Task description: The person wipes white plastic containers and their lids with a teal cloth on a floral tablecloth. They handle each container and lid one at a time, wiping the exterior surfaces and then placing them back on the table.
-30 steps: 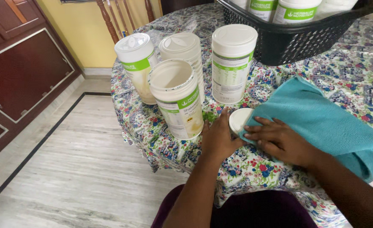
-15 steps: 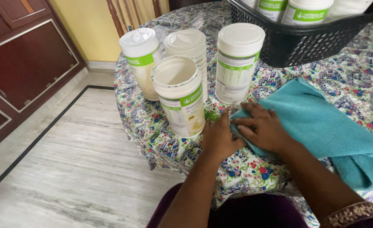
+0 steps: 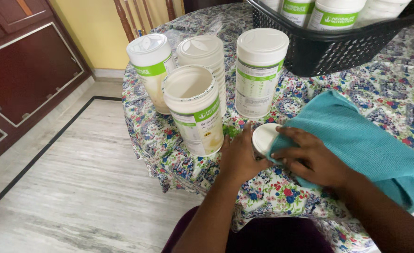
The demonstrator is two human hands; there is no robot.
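White lid (image 3: 264, 137) is lying flat on the table, right between the two hands. It is round, so it has no long side. The left hand (image 3: 240, 157) is sitting just to the left of it, with the fingers curled loosely against its edge, holding it in place. The right hand (image 3: 310, 157) is just to the right of the lid, and it is pressing a blue-green cloth (image 3: 357, 136) down over the lid's right side with the fingers spread out. Both hands are touching the lid or almost touching it, so neither one is farther away.

Behind the lid, an open tub (image 3: 193, 110) with a green and white label is standing up with no top on it. Three more tubs are standing behind it with their lids on: one at the back left (image 3: 150, 70), one in the middle (image 3: 204, 61), and a tall one (image 3: 259, 70) on the right. They are all near the lid but not touching it.

A black basket (image 3: 338, 47) is sitting at the far side of the table, holding more tubs.

A flowery tablecloth (image 3: 169, 140) is covering the round table. The floor (image 3: 75, 187) is looking pale and striped. A dark wooden cupboard (image 3: 24, 70) is standing at the left, and a wooden chair (image 3: 136, 16) is against a yellow wall (image 3: 94, 33).
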